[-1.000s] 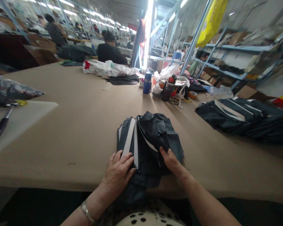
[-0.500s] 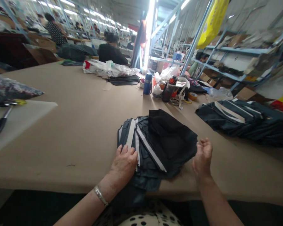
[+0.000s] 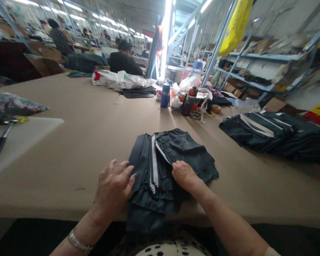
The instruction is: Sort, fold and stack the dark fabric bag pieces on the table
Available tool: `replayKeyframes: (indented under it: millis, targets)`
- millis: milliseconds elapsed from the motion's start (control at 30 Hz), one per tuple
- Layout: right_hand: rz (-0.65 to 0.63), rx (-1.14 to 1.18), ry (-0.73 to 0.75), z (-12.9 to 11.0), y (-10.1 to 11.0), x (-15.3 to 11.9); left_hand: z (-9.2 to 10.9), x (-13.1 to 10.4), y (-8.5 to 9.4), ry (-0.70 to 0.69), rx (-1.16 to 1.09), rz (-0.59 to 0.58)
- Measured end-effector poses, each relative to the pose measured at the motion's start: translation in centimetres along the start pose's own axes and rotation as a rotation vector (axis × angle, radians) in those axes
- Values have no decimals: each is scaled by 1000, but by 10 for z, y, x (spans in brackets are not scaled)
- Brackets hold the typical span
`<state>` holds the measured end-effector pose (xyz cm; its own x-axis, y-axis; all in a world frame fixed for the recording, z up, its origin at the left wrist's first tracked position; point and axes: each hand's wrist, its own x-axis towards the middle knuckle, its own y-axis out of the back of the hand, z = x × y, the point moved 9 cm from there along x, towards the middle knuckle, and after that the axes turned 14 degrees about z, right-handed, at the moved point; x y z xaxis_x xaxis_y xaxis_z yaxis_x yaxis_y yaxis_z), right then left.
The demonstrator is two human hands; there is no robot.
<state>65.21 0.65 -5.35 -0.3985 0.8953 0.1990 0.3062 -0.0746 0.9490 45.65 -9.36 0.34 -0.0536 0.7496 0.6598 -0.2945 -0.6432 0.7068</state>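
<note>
A stack of dark green fabric pieces [image 3: 186, 149] with pale strips along some edges lies before me, its lower end hanging over the table's near edge. My right hand [image 3: 185, 175] is closed on the edge of an upper fabric piece, close to its white strip [image 3: 162, 152]. Fingers spread, my left hand [image 3: 116, 183] hovers at the left side of the stack and holds nothing. Whether its fingertips touch the cloth I cannot tell. A bracelet [image 3: 78, 243] circles my left wrist.
Another dark green pile [image 3: 277, 135] lies at right. A blue flask [image 3: 165, 95] and a dark bottle [image 3: 190, 101] stand among clutter at the back. On the left, a black-handled hammer [image 3: 1, 144] rests on a white sheet [image 3: 34, 137]. A person [image 3: 125, 60] sits beyond the table.
My right hand has come left from beside the stack and gripped a fabric edge. The left hand has let go and drawn left, opening. The black side of the top piece no longer shows.
</note>
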Motion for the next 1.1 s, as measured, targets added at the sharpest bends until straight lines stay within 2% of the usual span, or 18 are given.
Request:
replayKeyframes:
  millis: [67,100,233,300,400,533,633,800,867,900,967,1033,1100]
  targets:
    - [4,84,-29,8,7,7,11,2,-3,91,-308,-9]
    - [13,136,-47,11,12,10,17,2,-12,202,-477,-62]
    - [33,369,-106,8,25,9,39,-14,-74,933,-1019,-331]
    - [27,465,-122,-1,21,0,52,-20,-92,1169,-1154,-372]
    - [-14,732,-237,-13,4,-18,59,-19,-102,1302,-1253,-361]
    - [-179,1158,-471,-24,-17,-33,48,-24,-98,1473,-1290,-310]
    - [-200,1143,-463,-22,-6,-30,48,-20,-93,1460,-1408,-260]
    - [10,805,-149,-22,45,-22,72,-24,-93,1333,-1499,-359]
    - [71,715,-105,-15,62,-22,83,-26,-83,1289,-1538,-390]
    - [101,683,-123,-7,70,-21,91,-26,-74,1251,-1561,-445]
    - [157,668,-221,19,80,-17,120,-30,-49,1097,-1645,-731]
    - [176,714,-340,44,81,-14,156,-42,-13,861,-1722,-1165]
    - [143,797,-413,55,73,-13,168,-50,10,760,-1719,-1375]
